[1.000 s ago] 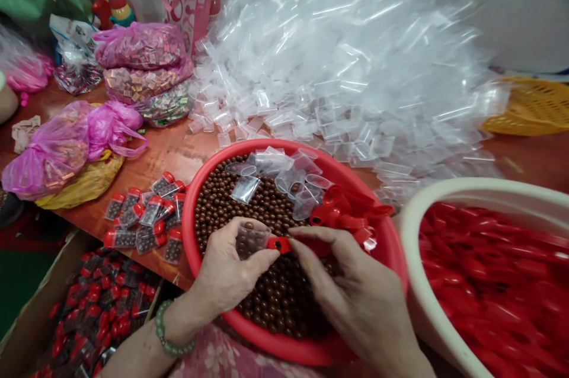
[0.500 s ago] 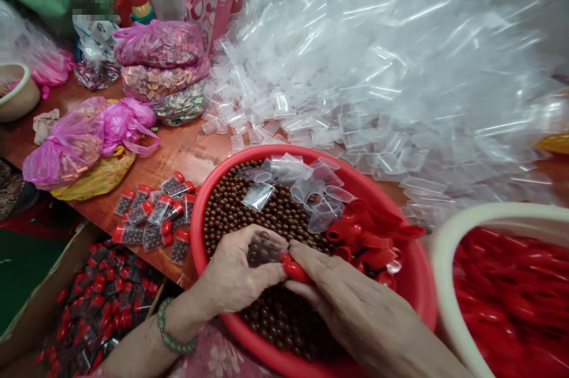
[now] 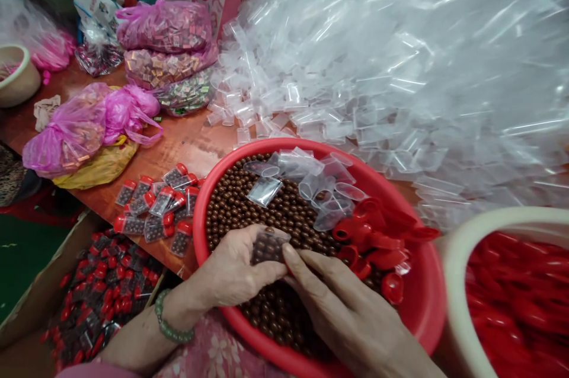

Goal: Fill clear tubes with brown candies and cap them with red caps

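Observation:
Between the thumb and fingers of my left hand point(image 3: 235, 268) is a small clear plastic container point(image 3: 269, 247) filled with brown balls, lying sideways. The fingers of my right hand point(image 3: 342, 301) are closed over its right end and hide that end; no red cap shows there. Both hands are above a red basin point(image 3: 208, 194) filled with loose brown chocolate-like balls point(image 3: 231, 206). Toward the back of the basin, empty clear sleeves point(image 3: 329, 188) lie on the balls. Red caps point(image 3: 373, 236) are heaped at its right side.
Filled red-capped containers point(image 3: 155, 203) lie left of the basin, with many more in a box point(image 3: 53, 277) below. A cream tub point(image 3: 457, 247) of red caps point(image 3: 520, 295) stands right. Clear sleeves point(image 3: 377, 70) pile up behind. Pink bags point(image 3: 166, 28) sit back left.
The red cap seen between my hands at the container's right end is now out of sight behind my right fingers. The view has shifted slightly.

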`<state>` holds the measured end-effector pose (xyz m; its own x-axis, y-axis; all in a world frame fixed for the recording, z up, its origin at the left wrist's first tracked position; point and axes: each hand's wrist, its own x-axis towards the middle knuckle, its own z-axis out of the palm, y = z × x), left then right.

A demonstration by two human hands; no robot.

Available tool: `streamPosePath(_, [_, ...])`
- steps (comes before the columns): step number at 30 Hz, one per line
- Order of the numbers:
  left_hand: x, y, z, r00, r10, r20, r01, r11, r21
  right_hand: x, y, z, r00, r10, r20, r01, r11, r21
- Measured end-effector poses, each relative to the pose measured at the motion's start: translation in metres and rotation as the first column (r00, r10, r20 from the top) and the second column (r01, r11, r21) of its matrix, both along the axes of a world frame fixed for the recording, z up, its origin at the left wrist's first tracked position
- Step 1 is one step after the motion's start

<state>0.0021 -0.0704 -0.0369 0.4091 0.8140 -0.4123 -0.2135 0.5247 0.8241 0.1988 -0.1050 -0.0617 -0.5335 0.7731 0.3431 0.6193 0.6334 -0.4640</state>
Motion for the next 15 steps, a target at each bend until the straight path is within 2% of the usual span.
streamPosePath(3, [-0.001, -0.001, -0.003, 0.997, -0.024, 0.076, 0.024, 1.000, 0.010, 0.004, 0.001, 0.006, 0.995, -0.037, -0.096, 0.028, 0.996, -0.090])
streamPosePath(5, [0.000, -0.002, -0.005, 0.979, -0.051, 0.196, 0.058, 0.998, -0.031, 0.007, 0.006, 0.016, 0.964, -0.167, -0.207, 0.124, 0.971, -0.206])
streamPosePath(8, [0.002, -0.003, -0.008, 0.944, -0.088, 0.317, 0.117, 0.991, -0.072, 0.009, 0.017, 0.031, 0.871, -0.350, -0.344, 0.238, 0.914, -0.328])
streamPosePath(10, [0.002, -0.003, -0.010, 0.935, -0.131, 0.330, 0.159, 0.985, -0.060, 0.006, 0.026, 0.039, 0.851, -0.355, -0.386, 0.226, 0.912, -0.342])
streamPosePath(15, [0.000, -0.004, -0.012, 0.910, -0.208, 0.358, 0.224, 0.975, -0.003, -0.011, 0.043, 0.048, 0.911, -0.244, -0.331, 0.146, 0.944, -0.296])
